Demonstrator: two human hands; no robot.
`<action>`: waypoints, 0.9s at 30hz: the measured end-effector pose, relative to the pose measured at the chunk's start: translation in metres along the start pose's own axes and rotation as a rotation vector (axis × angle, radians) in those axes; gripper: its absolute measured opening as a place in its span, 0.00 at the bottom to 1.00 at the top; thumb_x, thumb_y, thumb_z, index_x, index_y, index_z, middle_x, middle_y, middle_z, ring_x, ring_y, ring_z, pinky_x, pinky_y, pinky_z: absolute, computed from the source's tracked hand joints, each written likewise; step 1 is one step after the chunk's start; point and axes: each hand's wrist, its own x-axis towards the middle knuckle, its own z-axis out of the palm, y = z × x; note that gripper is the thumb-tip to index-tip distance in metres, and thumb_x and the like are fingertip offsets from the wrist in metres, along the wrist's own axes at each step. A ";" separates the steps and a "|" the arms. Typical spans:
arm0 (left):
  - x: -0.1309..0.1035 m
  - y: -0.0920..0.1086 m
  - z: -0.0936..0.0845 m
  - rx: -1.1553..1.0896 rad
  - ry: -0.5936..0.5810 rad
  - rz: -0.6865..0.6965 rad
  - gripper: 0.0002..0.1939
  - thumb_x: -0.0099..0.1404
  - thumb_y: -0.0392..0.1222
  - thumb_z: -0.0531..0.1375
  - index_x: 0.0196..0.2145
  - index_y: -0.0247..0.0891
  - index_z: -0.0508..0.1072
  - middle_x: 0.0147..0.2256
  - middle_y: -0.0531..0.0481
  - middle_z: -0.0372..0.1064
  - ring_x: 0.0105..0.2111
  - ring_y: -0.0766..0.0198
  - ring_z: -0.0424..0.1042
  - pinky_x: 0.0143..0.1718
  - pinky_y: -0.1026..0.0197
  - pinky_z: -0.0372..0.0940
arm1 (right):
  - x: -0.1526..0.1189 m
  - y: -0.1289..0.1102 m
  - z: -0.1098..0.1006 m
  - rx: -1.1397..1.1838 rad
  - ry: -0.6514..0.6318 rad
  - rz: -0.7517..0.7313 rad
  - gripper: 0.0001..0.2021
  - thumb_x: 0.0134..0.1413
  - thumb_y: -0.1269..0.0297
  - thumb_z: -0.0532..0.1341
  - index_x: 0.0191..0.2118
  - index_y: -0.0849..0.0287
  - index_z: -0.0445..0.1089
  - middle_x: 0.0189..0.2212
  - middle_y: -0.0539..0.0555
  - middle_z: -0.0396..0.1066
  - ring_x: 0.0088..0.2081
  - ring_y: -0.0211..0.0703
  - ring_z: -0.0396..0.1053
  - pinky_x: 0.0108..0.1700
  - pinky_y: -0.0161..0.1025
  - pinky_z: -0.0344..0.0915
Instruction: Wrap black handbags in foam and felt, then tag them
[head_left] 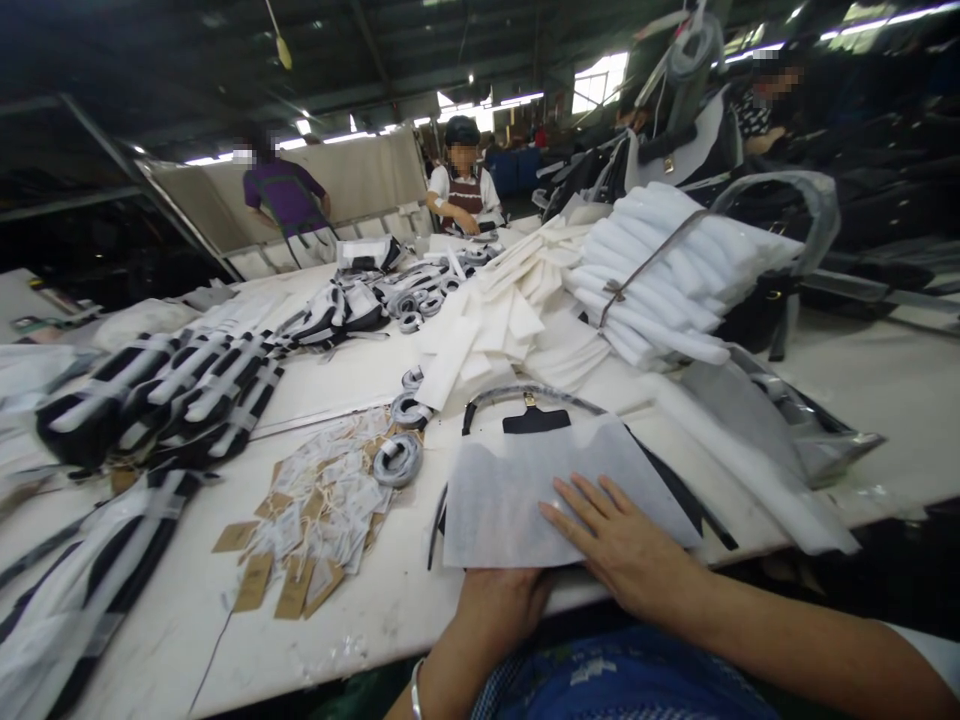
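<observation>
Right hand (pixel 619 545) laid flat, fingers spread wide, palm down on the thin white sheet of wrapping paper (pixel 517 490), gripping nothing. Left hand (pixel 501 600) tucked at the near edge of that same sheet, at the rim of the long white worktable (pixel 390 600); fingers curled under the paper's edge, so cannot tell whether pinching it or merely resting. Under the sheet, a flat black bag (pixel 534 418) with a curved grey handle, only its upper part and a brass fitting showing beyond the paper's far edge. Just left of the sheet, a rolled grey strap coil (pixel 398 459), and beside that a loose heap of brown card tags and small white labels (pixel 319 520). Farther left of the sheet, rows of black bags banded in white wrapping (pixel 172 385). Beyond the sheet, a spread of folded white paper pieces (pixel 502 320), and to its far right a tall stack of folded white sheets (pixel 675 275) with a grey strap across it. At the far end of the worktable, well apart from the sheet, a person in a purple top (pixel 285 195) and a person in a white top with a dark apron (pixel 463 190).
</observation>
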 end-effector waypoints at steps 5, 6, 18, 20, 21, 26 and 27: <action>-0.004 0.000 0.005 0.029 0.000 0.001 0.34 0.68 0.48 0.57 0.68 0.50 0.50 0.66 0.48 0.52 0.65 0.45 0.55 0.61 0.38 0.60 | -0.005 0.000 0.001 0.014 0.025 -0.006 0.32 0.55 0.72 0.58 0.66 0.56 0.56 0.63 0.67 0.59 0.61 0.69 0.60 0.57 0.66 0.61; -0.005 0.000 0.003 0.032 0.002 0.007 0.33 0.68 0.47 0.57 0.68 0.50 0.50 0.67 0.48 0.51 0.65 0.45 0.55 0.61 0.38 0.60 | -0.006 0.002 0.001 0.025 0.025 -0.008 0.32 0.55 0.71 0.58 0.66 0.56 0.56 0.63 0.67 0.59 0.61 0.69 0.60 0.57 0.66 0.60; -0.019 0.029 -0.048 0.154 -0.090 0.024 0.28 0.65 0.45 0.61 0.60 0.35 0.64 0.58 0.35 0.67 0.55 0.44 0.70 0.49 0.48 0.72 | -0.008 0.012 -0.004 0.051 0.021 -0.029 0.30 0.59 0.65 0.60 0.66 0.55 0.56 0.64 0.67 0.59 0.61 0.68 0.61 0.57 0.66 0.61; -0.012 0.041 -0.070 0.102 -0.149 0.067 0.21 0.65 0.47 0.61 0.53 0.36 0.69 0.49 0.39 0.75 0.43 0.50 0.77 0.37 0.56 0.75 | -0.008 0.012 -0.004 0.061 0.038 -0.026 0.29 0.60 0.64 0.60 0.66 0.56 0.57 0.63 0.67 0.59 0.61 0.67 0.60 0.57 0.66 0.60; -0.004 0.045 -0.082 0.052 -0.179 0.084 0.16 0.66 0.47 0.59 0.50 0.39 0.71 0.43 0.43 0.77 0.36 0.55 0.78 0.32 0.59 0.74 | -0.008 0.011 -0.004 0.067 0.046 -0.023 0.29 0.60 0.64 0.60 0.65 0.56 0.57 0.63 0.67 0.59 0.61 0.67 0.60 0.57 0.66 0.60; 0.056 0.026 -0.100 -0.122 -0.093 0.153 0.10 0.71 0.38 0.53 0.47 0.40 0.70 0.46 0.47 0.75 0.46 0.59 0.75 0.54 0.52 0.68 | -0.011 0.011 -0.002 0.119 0.041 -0.008 0.28 0.60 0.64 0.61 0.65 0.58 0.58 0.63 0.67 0.59 0.62 0.67 0.59 0.58 0.67 0.58; 0.064 0.015 -0.092 -0.156 -0.097 0.177 0.10 0.70 0.38 0.55 0.48 0.40 0.70 0.51 0.47 0.73 0.50 0.59 0.73 0.60 0.48 0.63 | -0.012 0.012 -0.002 0.137 0.030 -0.002 0.29 0.60 0.63 0.61 0.65 0.59 0.57 0.64 0.67 0.58 0.63 0.67 0.58 0.59 0.67 0.57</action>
